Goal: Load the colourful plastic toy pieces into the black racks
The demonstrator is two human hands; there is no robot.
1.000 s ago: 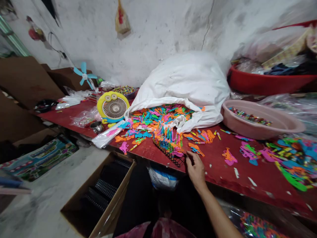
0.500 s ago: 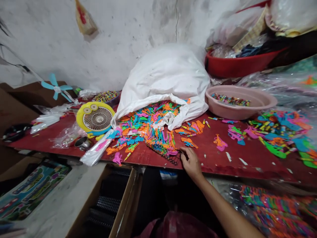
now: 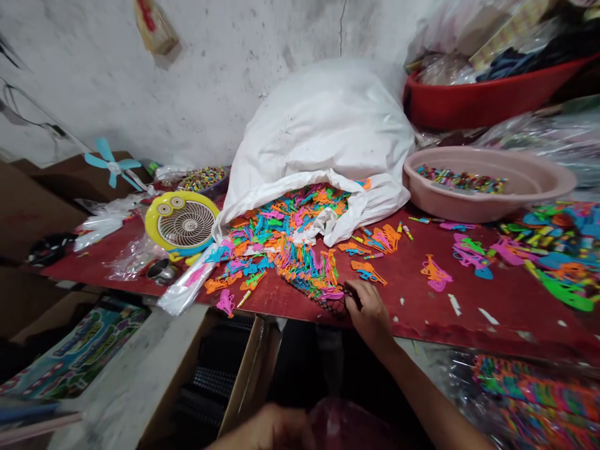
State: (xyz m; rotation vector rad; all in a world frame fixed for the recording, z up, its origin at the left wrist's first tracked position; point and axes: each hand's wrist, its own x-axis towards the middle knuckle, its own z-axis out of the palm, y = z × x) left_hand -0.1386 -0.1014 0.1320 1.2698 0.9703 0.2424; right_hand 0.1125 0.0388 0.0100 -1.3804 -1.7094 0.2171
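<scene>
1. Since the earlier frame, a blurred left hand has been brought into view at the bottom edge, below the table, well apart from the work
2. At the table's front edge, a right hand is held narrow, its fingers pinched on the end of a black wire-mesh rack
3. That rack is seen lying flat on a red-covered table top, packed along most of its length with bright orange, blue and pink plastic cutouts; bare mesh is shown only near the fingers
4. Whether the left hand is open or closed cannot be told, so much of it being blurred and cut off by the frame
5. Much is still seen unracked: a large heap of cutouts spills from the mouth of a white woven sack, and a second pile is spread at the right
6. Small coloured pieces are held in a round pink plastic basin, and more black racks are stored in a brown cardboard box below
</scene>
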